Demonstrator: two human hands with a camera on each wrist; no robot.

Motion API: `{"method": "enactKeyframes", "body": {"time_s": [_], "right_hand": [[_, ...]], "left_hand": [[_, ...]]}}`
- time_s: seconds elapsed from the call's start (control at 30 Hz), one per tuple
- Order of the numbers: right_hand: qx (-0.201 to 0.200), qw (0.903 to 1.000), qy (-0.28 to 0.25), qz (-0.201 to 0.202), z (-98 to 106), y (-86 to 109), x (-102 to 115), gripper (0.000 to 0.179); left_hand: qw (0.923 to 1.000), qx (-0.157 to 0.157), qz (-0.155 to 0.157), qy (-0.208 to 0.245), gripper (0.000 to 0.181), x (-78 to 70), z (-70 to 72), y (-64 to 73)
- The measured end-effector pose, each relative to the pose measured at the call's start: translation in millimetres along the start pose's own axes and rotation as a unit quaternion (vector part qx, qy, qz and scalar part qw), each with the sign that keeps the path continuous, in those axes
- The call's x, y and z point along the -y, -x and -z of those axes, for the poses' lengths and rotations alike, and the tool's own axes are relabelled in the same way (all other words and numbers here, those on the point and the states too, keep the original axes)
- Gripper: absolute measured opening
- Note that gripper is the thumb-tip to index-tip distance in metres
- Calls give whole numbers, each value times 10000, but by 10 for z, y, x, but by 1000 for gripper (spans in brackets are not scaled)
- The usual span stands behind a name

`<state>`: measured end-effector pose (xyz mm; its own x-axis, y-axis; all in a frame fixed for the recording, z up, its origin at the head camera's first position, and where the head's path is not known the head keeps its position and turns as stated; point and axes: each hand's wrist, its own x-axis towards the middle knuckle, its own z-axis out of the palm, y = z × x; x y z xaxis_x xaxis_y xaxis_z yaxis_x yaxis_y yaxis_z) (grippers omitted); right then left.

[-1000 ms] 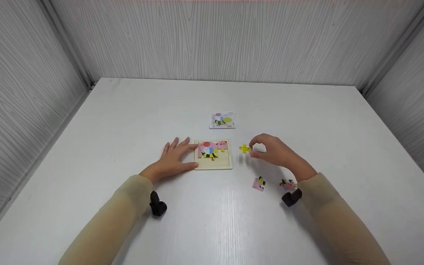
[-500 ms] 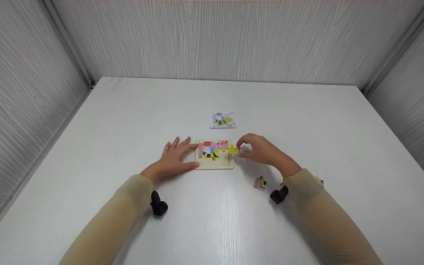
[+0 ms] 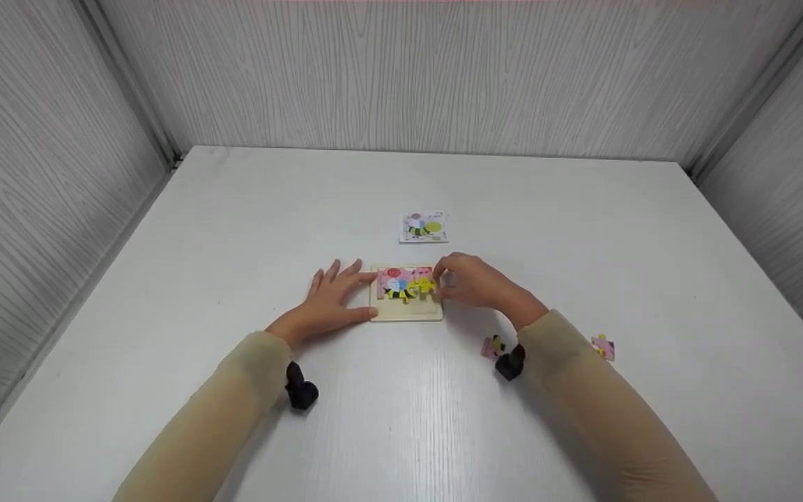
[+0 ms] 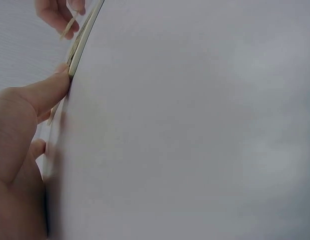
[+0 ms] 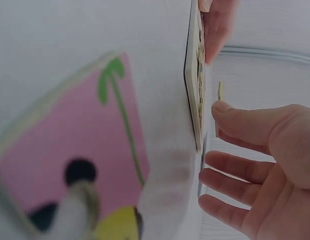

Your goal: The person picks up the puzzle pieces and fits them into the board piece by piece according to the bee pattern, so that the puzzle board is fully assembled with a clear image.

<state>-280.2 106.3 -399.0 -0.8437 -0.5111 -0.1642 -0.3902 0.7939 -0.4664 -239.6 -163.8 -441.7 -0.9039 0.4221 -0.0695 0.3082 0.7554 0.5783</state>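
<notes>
My left hand (image 3: 328, 303) lies with its fingers spread, thumb and index finger touching the left edge of a small wooden puzzle tray (image 3: 405, 314). In the left wrist view the thumb presses on the edge of the tray (image 4: 84, 42). Pink bee-picture pieces (image 3: 393, 275) fill the tray's upper part; bare wood shows below. With thumb and index finger my right hand (image 3: 478, 282) pinches a yellow jigsaw piece (image 3: 426, 285) over the tray's right half. The right wrist view shows this piece (image 5: 221, 91) edge-on, apart from the tray (image 5: 191, 90).
A picture card (image 3: 423, 228) of the bee lies behind the tray. Two loose pink pieces lie to the right: one piece (image 3: 491, 346) near the right wrist, partly covered, and another piece (image 3: 603, 347) beyond the sleeve. Pale panels (image 3: 401, 77) wall in the white table (image 3: 387, 432).
My right hand has moved left, carrying the yellow jigsaw piece from beside the tray to above its right half. The left hand has stayed at the tray's edge.
</notes>
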Motion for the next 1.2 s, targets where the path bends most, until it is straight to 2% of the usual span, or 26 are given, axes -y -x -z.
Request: {"method": "enactKeyframes", "body": {"time_s": [0.23,0.47,0.77,1.2], "right_hand": [[135,9998,102,-119,-33,-61,18,29],[80,9990,429,9,-56,-67,36,26],[96,9978,656,-102,-80,-60,76,25],[92,9977,664,-117,-96,-73,77,25]], "left_hand": [[10000,11,52,-2,69,-8,-10,-1],[10000,-63,35,12,67,-20,-9,-13],[10000,-36,57,55,66,9,-27,-17],[9999,2,74,79,68,5,-7,-8]]}}
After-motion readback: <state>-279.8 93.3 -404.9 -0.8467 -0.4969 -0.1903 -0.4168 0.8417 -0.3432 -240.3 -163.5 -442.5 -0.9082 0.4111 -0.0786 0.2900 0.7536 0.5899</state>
